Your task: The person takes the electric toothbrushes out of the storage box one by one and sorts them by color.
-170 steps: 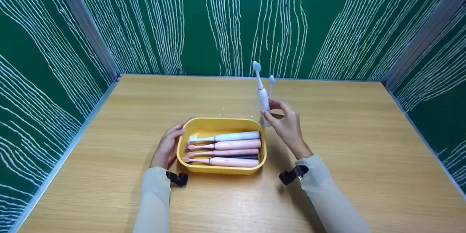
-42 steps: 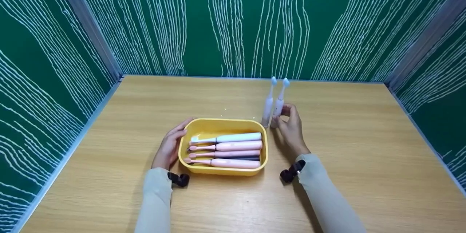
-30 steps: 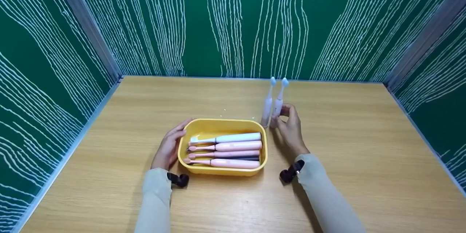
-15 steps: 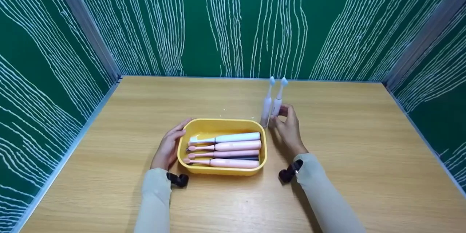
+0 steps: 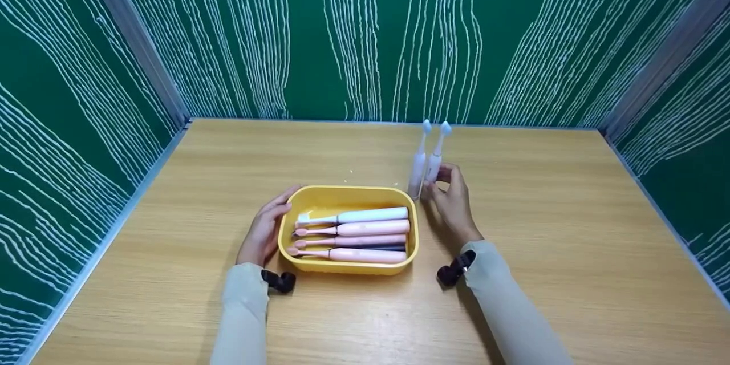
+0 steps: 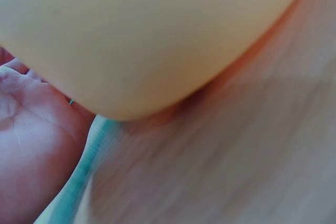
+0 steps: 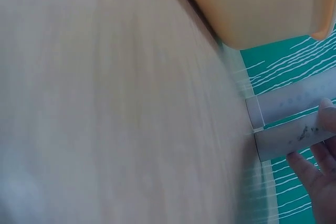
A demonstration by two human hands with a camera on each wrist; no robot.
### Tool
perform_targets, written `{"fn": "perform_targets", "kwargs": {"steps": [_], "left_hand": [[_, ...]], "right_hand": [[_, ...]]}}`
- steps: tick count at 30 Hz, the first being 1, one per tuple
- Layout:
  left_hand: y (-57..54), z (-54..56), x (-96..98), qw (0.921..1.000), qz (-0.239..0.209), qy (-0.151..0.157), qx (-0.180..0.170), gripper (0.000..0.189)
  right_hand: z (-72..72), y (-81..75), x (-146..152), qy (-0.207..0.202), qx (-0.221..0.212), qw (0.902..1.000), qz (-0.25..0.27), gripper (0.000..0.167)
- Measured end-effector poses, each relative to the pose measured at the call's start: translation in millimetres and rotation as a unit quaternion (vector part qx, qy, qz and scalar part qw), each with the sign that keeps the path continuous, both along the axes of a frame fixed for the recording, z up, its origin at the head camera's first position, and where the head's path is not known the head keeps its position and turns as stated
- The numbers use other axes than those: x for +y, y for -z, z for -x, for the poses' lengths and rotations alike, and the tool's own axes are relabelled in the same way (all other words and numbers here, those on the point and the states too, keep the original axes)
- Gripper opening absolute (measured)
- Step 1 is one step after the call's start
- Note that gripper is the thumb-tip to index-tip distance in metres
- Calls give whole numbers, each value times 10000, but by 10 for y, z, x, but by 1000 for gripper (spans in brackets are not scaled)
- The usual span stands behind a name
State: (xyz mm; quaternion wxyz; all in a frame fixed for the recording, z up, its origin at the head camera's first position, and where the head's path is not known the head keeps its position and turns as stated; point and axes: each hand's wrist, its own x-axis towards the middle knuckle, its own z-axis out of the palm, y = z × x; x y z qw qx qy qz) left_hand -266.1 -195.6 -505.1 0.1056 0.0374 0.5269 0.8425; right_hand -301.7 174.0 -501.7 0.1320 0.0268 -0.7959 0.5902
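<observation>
My left hand [image 5: 266, 229] rests against the left side of a yellow plastic bin [image 5: 349, 267], its fingers reaching toward the back left corner. White and pink electric toothbrushes lie side by side inside, among them a white one [image 5: 373, 215] at the back and a pink one [image 5: 368, 255] at the front. Between thumb and fingers, my right hand [image 5: 453, 202] pinches a white electric toothbrush [image 5: 434, 166], upright with its base on the table. Just left of it a second white electric toothbrush [image 5: 418, 168] stands upright. In the right wrist view both handle bases show close together.
The wooden table [image 5: 542, 211] is bounded by green walls [image 5: 519, 40] with white wavy lines. Tiny white specks [image 5: 351, 171] lie behind the bin. A dark strip [image 5: 393, 248] shows between the pink toothbrushes.
Since the oldest frame, my right hand has lowered its raised toothbrush and stood it right of the other white one. Over the last half second nothing visibly moves.
</observation>
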Motion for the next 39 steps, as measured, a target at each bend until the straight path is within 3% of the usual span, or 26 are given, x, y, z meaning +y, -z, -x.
{"fn": "perform_targets", "kwargs": {"steps": [8, 24, 31, 39], "left_hand": [[-6, -8, 3, 9997, -171, 139, -40, 51], [-1, -6, 4, 9999, -139, 65, -57, 51], [0, 2, -2, 9999, -81, 72, -64, 51], [-5, 0, -14, 9995, -126, 293, 5, 51]], "right_hand": [[18, 21, 0, 107, 376, 9992, -10, 41], [-24, -28, 40, 130, 6, 9999, -73, 53], [-52, -56, 73, 154, 33, 9999, -28, 55], [-99, -74, 108, 279, 89, 9996, -59, 57]]}}
